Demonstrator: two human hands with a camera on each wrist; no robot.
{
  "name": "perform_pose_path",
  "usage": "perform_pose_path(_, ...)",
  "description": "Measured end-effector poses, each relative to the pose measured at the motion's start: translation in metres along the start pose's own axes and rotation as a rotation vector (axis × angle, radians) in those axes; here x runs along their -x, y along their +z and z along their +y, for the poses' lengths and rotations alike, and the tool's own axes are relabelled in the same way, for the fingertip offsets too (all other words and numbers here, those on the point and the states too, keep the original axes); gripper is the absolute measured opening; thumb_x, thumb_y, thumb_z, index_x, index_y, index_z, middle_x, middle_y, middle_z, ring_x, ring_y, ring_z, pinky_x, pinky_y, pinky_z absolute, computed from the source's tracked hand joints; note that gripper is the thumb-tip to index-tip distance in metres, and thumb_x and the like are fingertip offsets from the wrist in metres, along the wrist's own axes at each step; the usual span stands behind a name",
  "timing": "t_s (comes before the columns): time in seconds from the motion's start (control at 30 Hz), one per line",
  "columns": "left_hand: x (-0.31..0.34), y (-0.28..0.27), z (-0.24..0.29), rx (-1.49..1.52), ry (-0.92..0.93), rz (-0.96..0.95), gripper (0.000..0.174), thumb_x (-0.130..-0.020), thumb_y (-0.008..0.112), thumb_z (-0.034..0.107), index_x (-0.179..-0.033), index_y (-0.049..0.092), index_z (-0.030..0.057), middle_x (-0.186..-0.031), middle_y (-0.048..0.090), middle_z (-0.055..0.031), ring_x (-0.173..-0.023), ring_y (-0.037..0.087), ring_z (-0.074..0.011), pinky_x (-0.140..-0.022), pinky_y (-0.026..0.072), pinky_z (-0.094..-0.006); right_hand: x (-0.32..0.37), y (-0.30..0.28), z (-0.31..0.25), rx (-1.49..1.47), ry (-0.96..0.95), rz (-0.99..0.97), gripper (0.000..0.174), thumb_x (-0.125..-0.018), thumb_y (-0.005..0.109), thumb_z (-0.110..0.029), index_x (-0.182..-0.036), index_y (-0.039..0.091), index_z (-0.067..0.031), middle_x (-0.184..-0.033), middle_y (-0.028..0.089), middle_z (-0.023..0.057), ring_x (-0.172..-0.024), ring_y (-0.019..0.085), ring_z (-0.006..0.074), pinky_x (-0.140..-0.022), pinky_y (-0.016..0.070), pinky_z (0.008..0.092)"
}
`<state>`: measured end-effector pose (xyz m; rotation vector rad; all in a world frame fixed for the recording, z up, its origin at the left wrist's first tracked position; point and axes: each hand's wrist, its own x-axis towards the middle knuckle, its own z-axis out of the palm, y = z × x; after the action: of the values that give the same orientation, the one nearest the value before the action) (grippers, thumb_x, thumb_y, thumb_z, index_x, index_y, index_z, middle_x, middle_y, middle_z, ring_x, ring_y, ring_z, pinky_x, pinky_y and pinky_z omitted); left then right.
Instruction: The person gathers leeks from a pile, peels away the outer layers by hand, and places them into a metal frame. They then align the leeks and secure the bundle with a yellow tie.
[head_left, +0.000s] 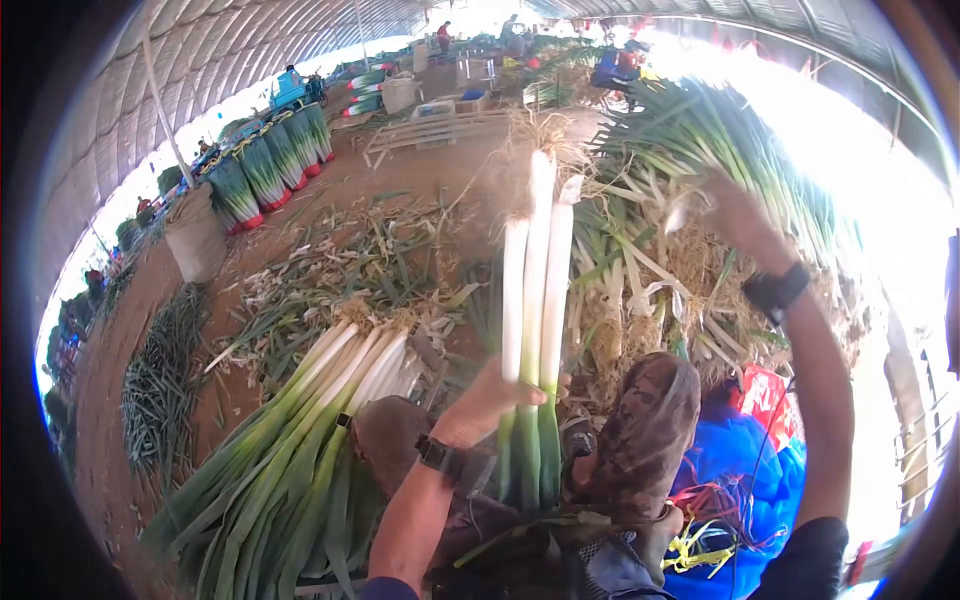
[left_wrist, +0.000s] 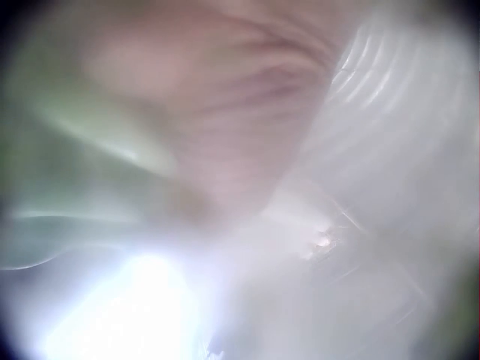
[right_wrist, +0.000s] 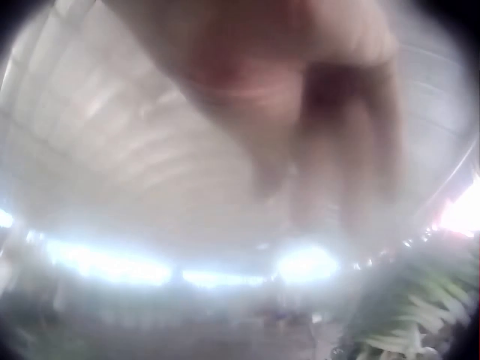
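Note:
Three long green onions [head_left: 537,290] stand upright in the head view, white stalks and roots up, green leaves down. My left hand [head_left: 485,402] grips them low, where white turns to green. In the left wrist view that hand [left_wrist: 217,97] is blurred, with green leaves [left_wrist: 97,142] beside it. My right hand [head_left: 735,212] is raised to the right of the stalks, before the large onion heap [head_left: 740,150]. The right wrist view shows this hand [right_wrist: 315,105] blurred, fingers extended downward, holding nothing visible. A whitish piece [head_left: 677,212] is near its fingers; contact cannot be told.
A pile of pale-stalked onions [head_left: 290,430] lies at left front, by my knee. Behind it are loose trimmings [head_left: 330,250]. Blue and red bags [head_left: 735,480] lie at right. Tied bundles [head_left: 265,170], a sack [head_left: 195,235] and a wooden frame [head_left: 440,130] stand farther back.

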<state>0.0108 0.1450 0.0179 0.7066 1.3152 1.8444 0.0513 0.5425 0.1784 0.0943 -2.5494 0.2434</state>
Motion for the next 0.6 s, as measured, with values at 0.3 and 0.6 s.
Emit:
perform_pose_path(0.3, -0.002, 0.022, 0.008, -0.143, 0.010, -0.052, 0.051, -0.080, 0.076, 0.013, -0.127, 0.061, 0.0001, -0.115, 0.070, -0.0091, -0.101, 0.067, -0.0174, -0.089, 0.0533, -0.0326, 0.036, 0.095, -0.186, -1.457, 0.183, -0.437, 0.072, -0.093, 0.063, -0.053, -0.142, 0.051, -0.0010, -0.130, 0.063, 0.0163, -0.120, 0.058, 0.0207, -0.101, 0.0491, 0.0357)
perform_pose_path(0.6, -0.015, 0.011, 0.058, -0.216, 0.297, -0.018, 0.054, -0.085, 0.078, 0.029, -0.128, 0.064, -0.0012, -0.121, 0.069, -0.0124, -0.109, 0.065, -0.0210, -0.096, 0.0500, -0.0354, 0.013, 0.065, -0.184, -1.598, 0.094, -0.245, 0.046, -0.098, 0.064, -0.024, -0.131, 0.057, 0.0066, -0.122, 0.067, 0.0185, -0.101, 0.070, 0.0261, -0.090, 0.0578, 0.0366)
